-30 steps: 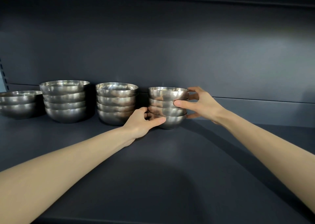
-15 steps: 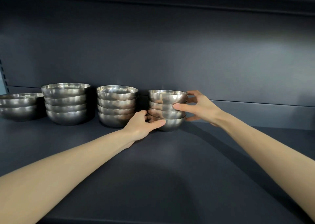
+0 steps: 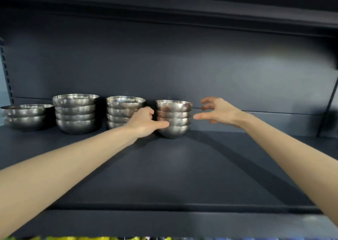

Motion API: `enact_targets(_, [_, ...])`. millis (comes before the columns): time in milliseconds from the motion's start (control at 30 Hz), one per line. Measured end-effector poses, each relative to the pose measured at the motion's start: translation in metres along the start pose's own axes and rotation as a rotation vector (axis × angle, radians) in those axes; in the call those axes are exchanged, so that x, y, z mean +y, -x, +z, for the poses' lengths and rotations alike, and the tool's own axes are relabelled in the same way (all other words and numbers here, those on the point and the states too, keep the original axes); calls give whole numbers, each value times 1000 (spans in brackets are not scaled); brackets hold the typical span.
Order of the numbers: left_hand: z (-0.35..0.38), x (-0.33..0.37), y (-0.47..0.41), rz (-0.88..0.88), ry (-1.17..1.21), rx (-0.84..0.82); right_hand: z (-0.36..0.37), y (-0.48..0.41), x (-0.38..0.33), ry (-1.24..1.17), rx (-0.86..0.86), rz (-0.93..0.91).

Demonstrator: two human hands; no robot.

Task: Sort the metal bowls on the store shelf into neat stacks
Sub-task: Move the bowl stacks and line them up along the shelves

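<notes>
Several stacks of shiny metal bowls stand along the back of the dark shelf (image 3: pixel 182 166). The small-bowl stack (image 3: pixel 173 119) is the rightmost. My left hand (image 3: pixel 146 121) rests against its lower left side, thumb across the bottom bowl. My right hand (image 3: pixel 217 112) hovers just right of that stack, fingers spread, not touching it. A medium stack (image 3: pixel 122 108) sits left of my left hand and is partly hidden by it. A larger stack (image 3: pixel 75 113) and a low wide stack (image 3: pixel 25 115) stand farther left.
The shelf's back panel (image 3: pixel 182 66) rises right behind the bowls, and an upper shelf (image 3: pixel 164 7) hangs overhead. A slotted upright (image 3: pixel 6 71) runs down the left edge. Colourful goods (image 3: pixel 73 238) peek out below the front lip.
My right hand has let go of the small-bowl stack and pulled away to the right with its fingers spread. My left hand stays at the stack's base. The view has tilted down.
</notes>
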State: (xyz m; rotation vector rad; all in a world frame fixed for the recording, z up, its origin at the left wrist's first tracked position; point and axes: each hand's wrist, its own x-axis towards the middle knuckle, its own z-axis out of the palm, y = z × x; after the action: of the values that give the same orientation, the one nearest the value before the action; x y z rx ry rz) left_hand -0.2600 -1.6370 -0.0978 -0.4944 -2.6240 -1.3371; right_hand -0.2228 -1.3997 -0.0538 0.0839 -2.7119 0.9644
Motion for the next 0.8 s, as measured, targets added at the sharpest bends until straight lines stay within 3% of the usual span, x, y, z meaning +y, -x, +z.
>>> enact_targets(200, [-12, 62, 24, 231, -334, -190, -46, 53, -6, 515, -130, 72])
enact_targets(433, [49, 154, 67, 447, -648, -374, -110, 142, 28, 574, -74, 152])
enact_targets(800, [243, 314, 176, 661, -598, -530, -270, 344, 162, 733, -80, 339])
